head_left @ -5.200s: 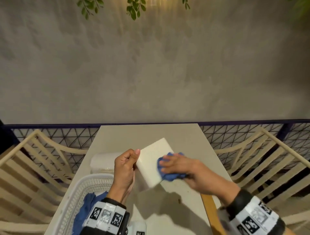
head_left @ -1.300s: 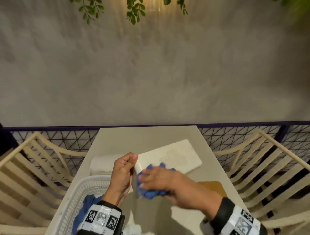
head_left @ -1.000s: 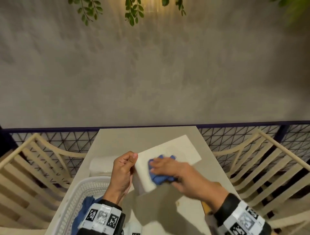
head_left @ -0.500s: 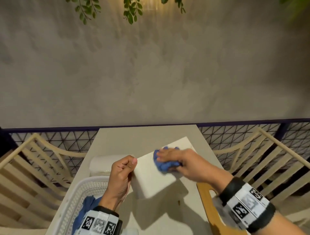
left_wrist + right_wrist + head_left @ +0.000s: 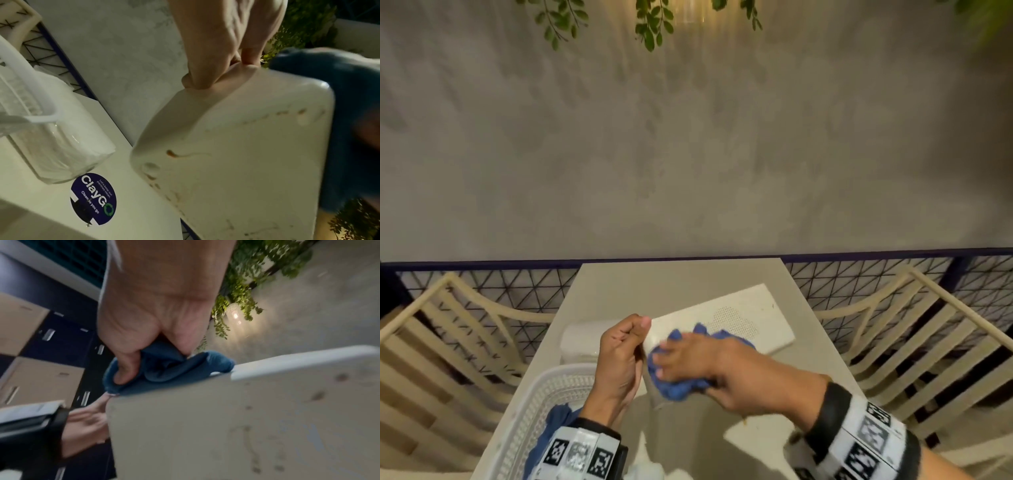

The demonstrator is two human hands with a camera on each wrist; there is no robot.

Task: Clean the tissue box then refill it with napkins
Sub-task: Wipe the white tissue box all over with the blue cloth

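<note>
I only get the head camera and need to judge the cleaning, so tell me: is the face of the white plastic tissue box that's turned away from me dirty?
Observer: Yes. The left wrist view shows brown streaks and spots across the underside of the white plastic tissue box.
Operator: Is the cloth on that side?
Observer: No. In the right wrist view the right hand grips the bunched blue cloth at the box's upper edge, not on the stained underside.
Operator: Are the napkins unpacked?
Observer: No. The left wrist view shows the stack of white napkins in clear plastic wrap, lying on the table.
</note>
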